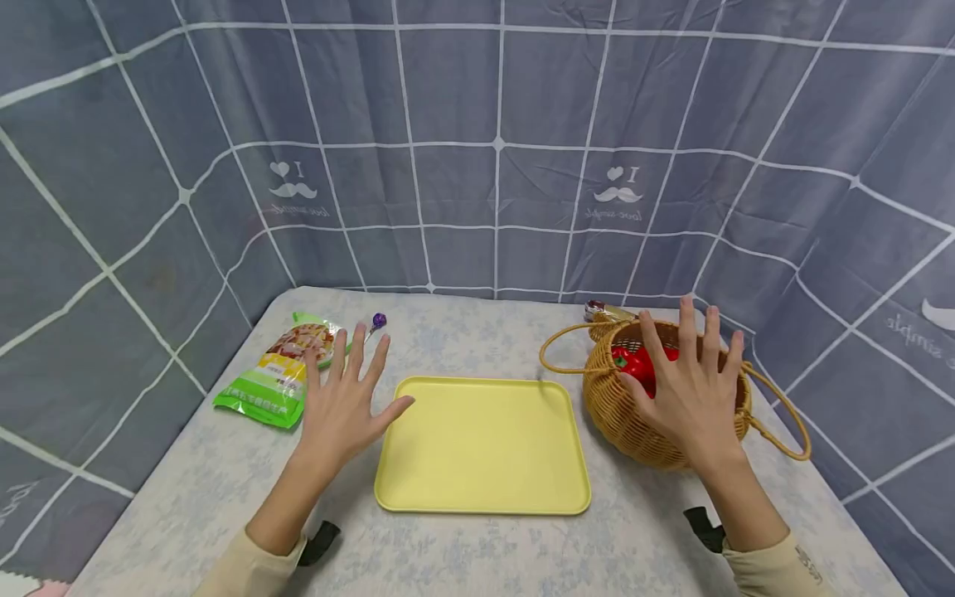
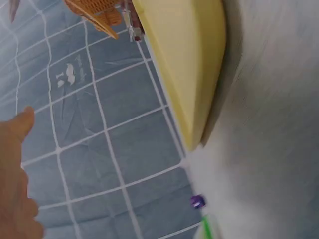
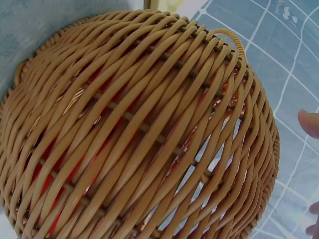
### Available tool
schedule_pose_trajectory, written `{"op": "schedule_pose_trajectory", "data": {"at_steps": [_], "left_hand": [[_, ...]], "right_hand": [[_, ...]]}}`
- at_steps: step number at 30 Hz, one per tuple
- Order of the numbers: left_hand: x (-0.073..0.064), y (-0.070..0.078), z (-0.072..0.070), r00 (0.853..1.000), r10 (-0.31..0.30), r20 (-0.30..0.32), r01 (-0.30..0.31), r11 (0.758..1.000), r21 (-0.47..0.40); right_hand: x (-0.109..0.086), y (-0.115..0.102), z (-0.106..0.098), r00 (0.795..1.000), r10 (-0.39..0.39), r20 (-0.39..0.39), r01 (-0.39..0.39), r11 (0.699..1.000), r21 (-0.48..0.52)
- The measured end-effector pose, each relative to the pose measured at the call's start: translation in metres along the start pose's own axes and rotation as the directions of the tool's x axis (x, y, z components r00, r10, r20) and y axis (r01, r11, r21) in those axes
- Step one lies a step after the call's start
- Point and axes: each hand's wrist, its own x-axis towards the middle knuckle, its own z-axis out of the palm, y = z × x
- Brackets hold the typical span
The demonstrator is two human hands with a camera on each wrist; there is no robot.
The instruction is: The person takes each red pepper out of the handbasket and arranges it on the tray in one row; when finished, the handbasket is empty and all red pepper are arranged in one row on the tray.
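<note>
- Presently, the left hand [image 1: 339,414] is spread wide, fingers apart and thumb out; it is held up, palm away from the head camera.
- Likewise, the right hand [image 1: 690,394] is spread wide, its fingers fanned upward.
- Yellow tray [image 1: 482,448]: flat on the table [image 1: 485,555], between the forearms; the clock below is centred on it.
- Basket [image 1: 634,435]: just beside the tray, between two and three o'clock. In the head view the right hand covers part of it; in the right wrist view, fingers show apart from its weave.
- Red things [image 1: 637,369] sit inside the basket and also show through the weave. One handle [image 1: 552,356] reaches out near the basket's own ten o'clock, the other between its three and four.
- Green bag [image 1: 272,377]: lying between nine and ten o'clock. The left hand overlaps its edge in the head view; I cannot tell whether they touch.
- Purple lollipop [image 1: 379,321]: between ten and eleven o'clock, near the bag.
- Shiny packet [image 1: 612,313]: between one and two o'clock, behind the basket.
- Grid curtain [image 1: 455,186]: at twelve o'clock, behind the table.
</note>
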Motion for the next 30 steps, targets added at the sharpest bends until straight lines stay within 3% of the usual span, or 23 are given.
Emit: {"op": "schedule_pose_trajectory", "data": {"at_steps": [3,6,8,9,11,13,15,16,19,22,24,27,30], "left_hand": [[-0.005,-0.004,0.007,0.986,-0.066,0.151,0.091,0.982,-0.163],[-0.007,-0.008,0.016,0.957,-0.092,0.274,0.181,0.930,-0.320],[-0.008,-0.010,0.023,0.939,-0.092,0.333,0.232,0.882,-0.411],[-0.009,-0.011,0.025,0.925,-0.092,0.368,0.267,0.847,-0.459],[-0.011,-0.013,0.029,0.887,-0.082,0.455,0.353,0.756,-0.551],[-0.013,-0.014,0.032,0.841,-0.080,0.535,0.453,0.647,-0.614],[-0.015,-0.015,0.034,0.794,-0.099,0.600,0.543,0.559,-0.627],[-0.016,-0.015,0.036,0.777,-0.111,0.620,0.575,0.528,-0.625],[-0.019,-0.017,0.043,0.737,-0.179,0.652,0.647,0.464,-0.604],[-0.021,-0.018,0.048,0.698,-0.215,0.683,0.698,0.416,-0.583],[-0.022,-0.018,0.051,0.677,-0.213,0.704,0.718,0.402,-0.568],[-0.023,-0.016,0.056,0.670,-0.198,0.715,0.716,0.426,-0.553],[-0.023,-0.015,0.059,0.682,-0.197,0.704,0.701,0.450,-0.554]], "right_hand": [[0.001,0.001,-0.001,1.000,-0.004,0.013,0.004,1.000,-0.011],[0.002,0.002,-0.002,1.000,-0.005,0.011,0.005,1.000,-0.022],[0.003,0.003,-0.002,1.000,-0.006,0.007,0.006,1.000,-0.019],[0.003,0.003,-0.002,1.000,-0.004,0.007,0.004,1.000,-0.016],[0.003,0.002,-0.002,1.000,-0.001,0.016,0.001,1.000,-0.006],[0.003,0.002,-0.002,1.000,0.005,0.025,-0.005,1.000,0.015],[0.003,0.003,-0.002,0.999,0.011,0.033,-0.013,0.999,0.045],[0.003,0.003,-0.003,0.999,0.014,0.038,-0.016,0.998,0.059],[0.004,0.006,-0.003,0.999,0.012,0.042,-0.016,0.996,0.086],[0.005,0.008,-0.003,0.999,0.009,0.050,-0.013,0.996,0.093],[0.005,0.009,-0.003,0.998,0.008,0.057,-0.013,0.995,0.096],[0.006,0.010,-0.003,0.998,0.008,0.059,-0.014,0.995,0.103],[0.007,0.011,-0.003,0.998,0.005,0.058,-0.011,0.993,0.117]]}}
